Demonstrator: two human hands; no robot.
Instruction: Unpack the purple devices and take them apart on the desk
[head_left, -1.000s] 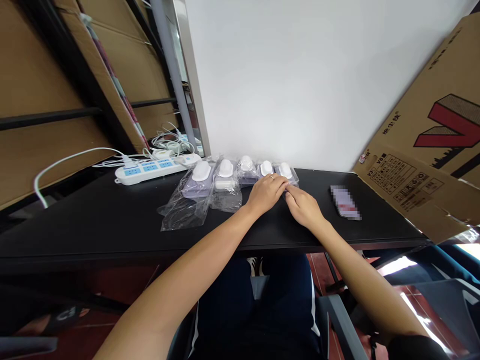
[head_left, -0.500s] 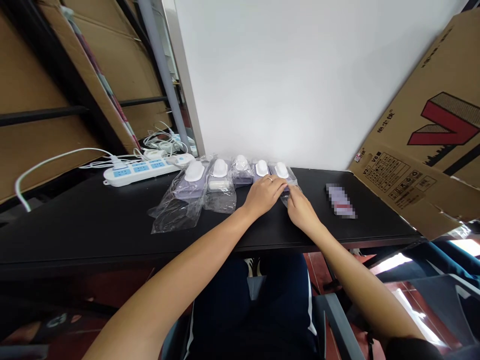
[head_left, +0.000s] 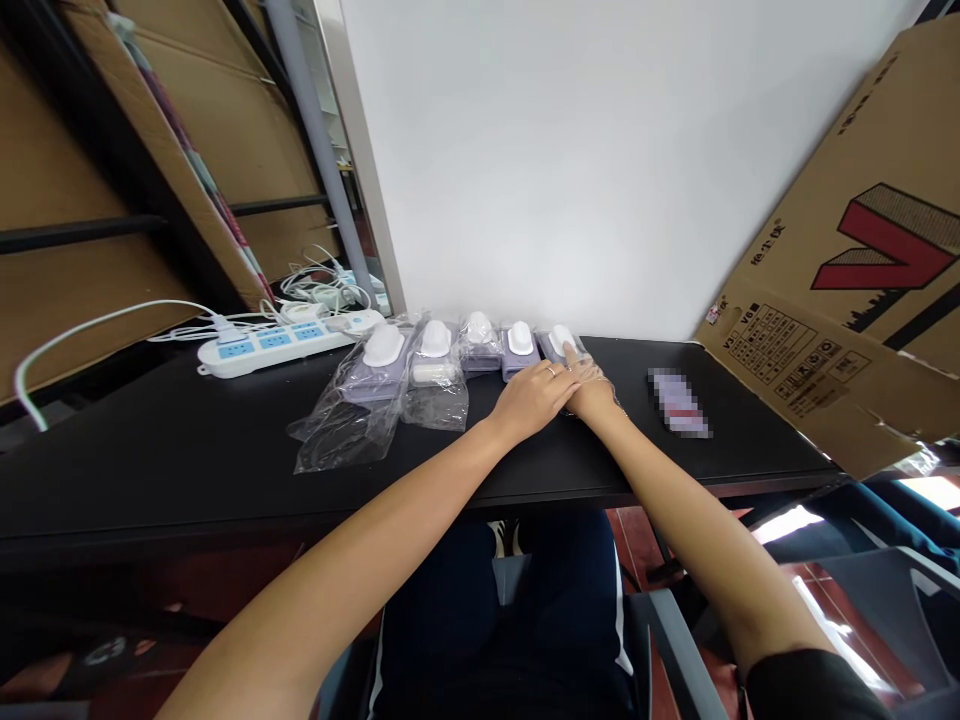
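We see the left hand [head_left: 529, 398] over the back part of the counter [head_left: 150, 450], its fingers bent and close together on top of the right hand [head_left: 595, 397]. The left fingertips meet the clear bag [head_left: 600, 378], but we cannot tell if they pinch it. The right hand seems to be inside that bag, with one finger up on the white top of the last purple piece [head_left: 561, 337]. Its other fingers are hidden, so we cannot tell if they are wide or narrow. The hands also hide the low part of this piece, which is near the back edge, at the right end of a row. Four more purple pieces [head_left: 519, 340] with white tops sit to its left along that edge. Shiny plastic [head_left: 349, 430] makes some of them hard to see.

Near the right edge lies a flat thing [head_left: 679, 402], all blurry squares, so we cannot read it. A big cardboard sheet [head_left: 862, 280] with a red V leans over the right edge, and the picture cuts it off. The counter is black and smooth. Behind it stands a white wall [head_left: 540, 150]. At the back left corner we see a white power strip [head_left: 292, 340] and tangled cords [head_left: 322, 285]. More cardboard [head_left: 45, 150] stands at the left. Below, the floor [head_left: 637, 540] is red and shiny, and the left side is too dark to see well.
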